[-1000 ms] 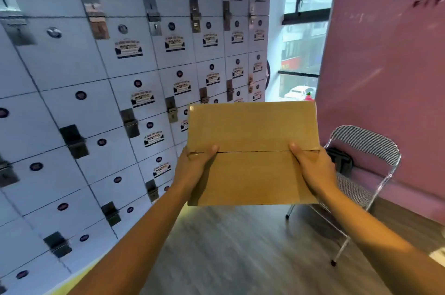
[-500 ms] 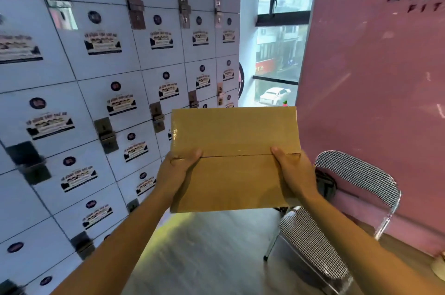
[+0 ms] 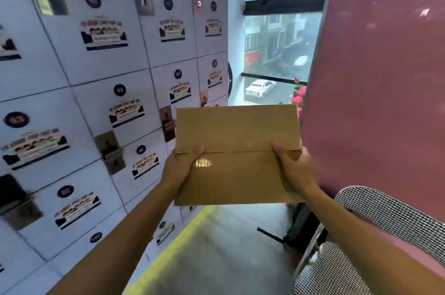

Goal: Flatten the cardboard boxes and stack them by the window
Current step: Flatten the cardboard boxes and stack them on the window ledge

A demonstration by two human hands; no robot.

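Closer to window (image 3: 277, 59) than a second ago; chair (image 3: 375, 234) now low right, lockers (image 3: 96, 102) filling left. Cardboard box (image 3: 237, 157) held up at chest height, centre view, between lockers and pink wall (image 3: 385, 78), seam across its middle. Left hand (image 3: 179, 169) grips left edge, thumb on front. Right hand (image 3: 296, 169) grips right edge, thumb on front.
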